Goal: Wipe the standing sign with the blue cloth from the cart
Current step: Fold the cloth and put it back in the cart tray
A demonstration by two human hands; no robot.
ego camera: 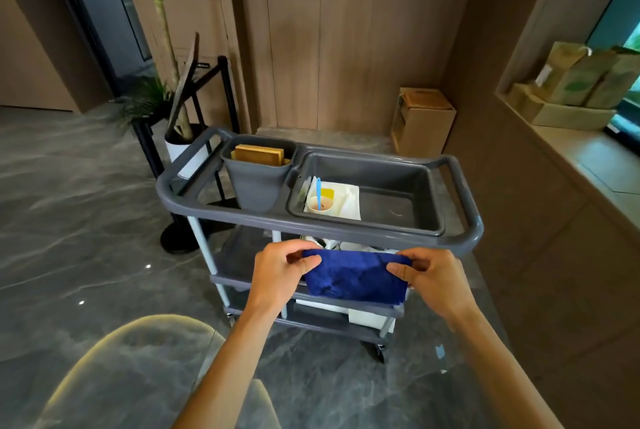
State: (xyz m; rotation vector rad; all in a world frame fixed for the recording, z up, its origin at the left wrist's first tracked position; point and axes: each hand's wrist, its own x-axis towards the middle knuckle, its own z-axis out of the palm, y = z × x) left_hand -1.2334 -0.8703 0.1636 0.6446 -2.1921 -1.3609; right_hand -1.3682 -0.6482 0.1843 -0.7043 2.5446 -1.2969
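Two hands pinch blue cloth [356, 278]; left hand [281, 273], right hand [427, 276] at ends | long axis left-right | before cart [460, 241]

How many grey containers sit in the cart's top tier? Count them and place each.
2. A deep bin on the left holds tan boards; a wide shallow tray on the right holds white paper and a small cup. The lower shelves are partly hidden and may hold more.
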